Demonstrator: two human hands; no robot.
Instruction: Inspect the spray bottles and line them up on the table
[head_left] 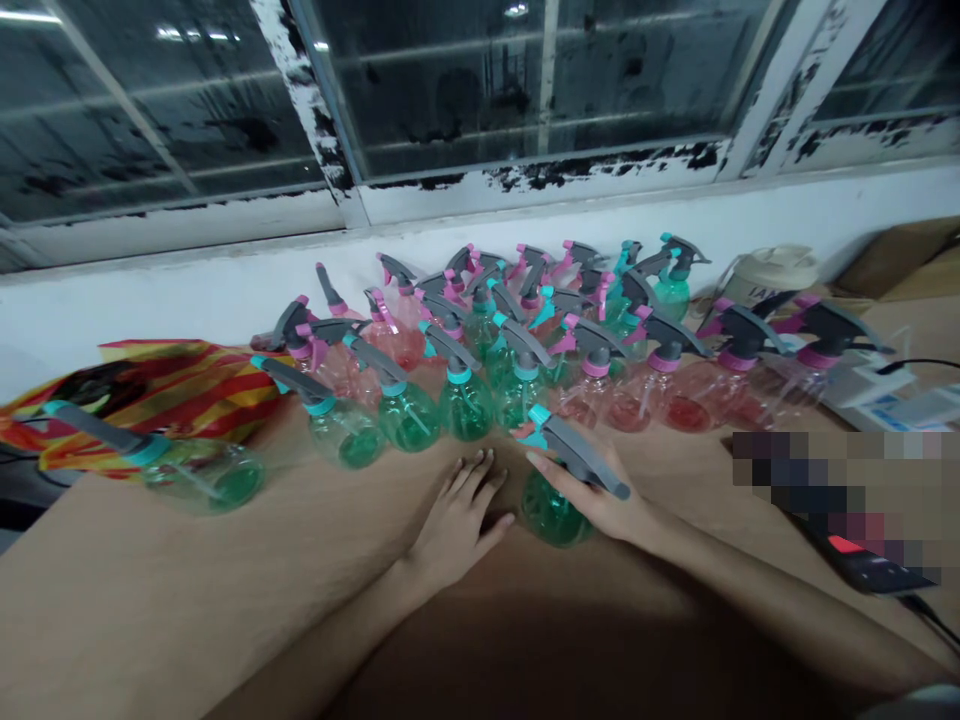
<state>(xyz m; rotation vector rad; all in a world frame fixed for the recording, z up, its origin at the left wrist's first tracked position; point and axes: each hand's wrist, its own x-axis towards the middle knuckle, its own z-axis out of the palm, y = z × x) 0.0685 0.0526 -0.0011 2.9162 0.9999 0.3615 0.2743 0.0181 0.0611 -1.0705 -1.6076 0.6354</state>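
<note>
My right hand (611,497) is wrapped round the neck of a green spray bottle (555,510) with a teal and grey trigger head. That bottle stands upright on the wooden table (300,590), close to me. To its left my left hand (459,515) lies flat on the tabletop, fingers spread and holding nothing. Just beyond both hands runs a front row of spray bottles, with a green one (466,405) near the middle and a pink one (684,395) to the right. More pink and green bottles are crowded behind, partly hidden.
At far left another green spray bottle (206,475) stands apart, before a red and yellow striped bag (187,375). A phone (862,560) with a cable, partly blurred out, lies at right. Behind it are a white box (862,390) and a pale lidded container (772,270). Windows back the table.
</note>
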